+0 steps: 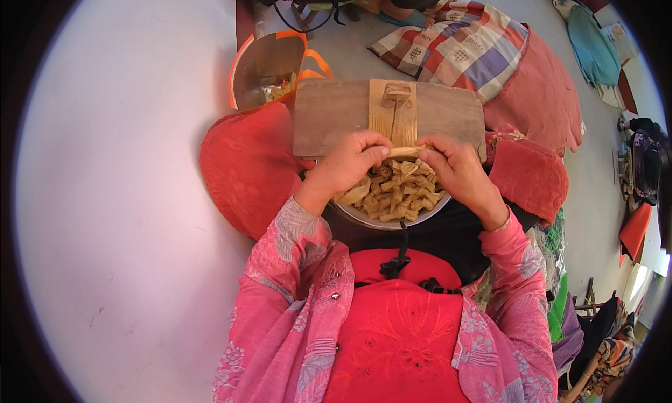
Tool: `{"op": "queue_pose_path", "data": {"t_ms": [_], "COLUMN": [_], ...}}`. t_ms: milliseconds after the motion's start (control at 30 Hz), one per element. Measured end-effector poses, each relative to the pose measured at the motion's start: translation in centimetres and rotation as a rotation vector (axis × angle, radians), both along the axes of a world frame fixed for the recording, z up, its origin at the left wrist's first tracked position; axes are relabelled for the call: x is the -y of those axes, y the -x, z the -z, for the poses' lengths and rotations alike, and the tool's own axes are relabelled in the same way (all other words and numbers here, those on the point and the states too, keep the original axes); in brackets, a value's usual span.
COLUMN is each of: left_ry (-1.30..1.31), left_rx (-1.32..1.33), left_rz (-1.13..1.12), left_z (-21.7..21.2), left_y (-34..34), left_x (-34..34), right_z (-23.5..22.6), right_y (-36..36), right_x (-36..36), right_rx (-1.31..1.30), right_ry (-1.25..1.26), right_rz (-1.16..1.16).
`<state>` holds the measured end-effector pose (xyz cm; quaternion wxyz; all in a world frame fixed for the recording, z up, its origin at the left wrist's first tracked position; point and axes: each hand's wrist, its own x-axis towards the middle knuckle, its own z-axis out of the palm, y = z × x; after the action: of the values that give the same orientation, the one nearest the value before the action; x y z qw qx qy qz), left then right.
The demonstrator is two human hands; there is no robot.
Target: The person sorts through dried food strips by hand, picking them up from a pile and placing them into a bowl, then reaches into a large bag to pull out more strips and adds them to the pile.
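A pale tan strip (pixel 404 152), like dried husk or rolled plant material, is stretched between my two hands. My left hand (pixel 355 161) pinches one end with thumb and forefinger. The other end sits between the closed fingers of my right hand (pixel 456 169). Right below them, a round white-rimmed bowl (pixel 394 225) on my lap holds a heap of tan, twisted pieces (pixel 400 193). Just beyond my hands lies a wooden board (pixel 332 119) with a lighter crosspiece (pixel 404 123) and a small raised wooden block (pixel 396 92).
An orange-edged bag (pixel 260 71) with some pale pieces inside stands at the far left of the board. Red cloths (pixel 245 172) flank the board, and a checked cloth (pixel 465 46) lies beyond it. Another person's leg and foot (pixel 406 4) show at the top.
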<state>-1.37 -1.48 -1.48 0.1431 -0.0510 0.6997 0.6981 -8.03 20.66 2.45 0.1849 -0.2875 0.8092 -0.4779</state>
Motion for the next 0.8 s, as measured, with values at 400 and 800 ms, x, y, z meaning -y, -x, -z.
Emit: {"op": "queue_pose_path", "data": {"t_ms": [400,800], "left_ry": [0.386,-0.307], "left_rx": [-0.198,-0.085], "left_rz": [-0.134,-0.276], "left_z": [2.8,0.2], "left_y": [2.9,-2.4], "left_x": [2.0,-4.4], "right_z": [4.5,1.1], "right_y": [1.4,-2.7], "right_x": [2.3,3.2], "right_rx": [-0.236,-0.700], "right_ry": [0.015,-0.048], "right_rz": [0.063,0.102]}}
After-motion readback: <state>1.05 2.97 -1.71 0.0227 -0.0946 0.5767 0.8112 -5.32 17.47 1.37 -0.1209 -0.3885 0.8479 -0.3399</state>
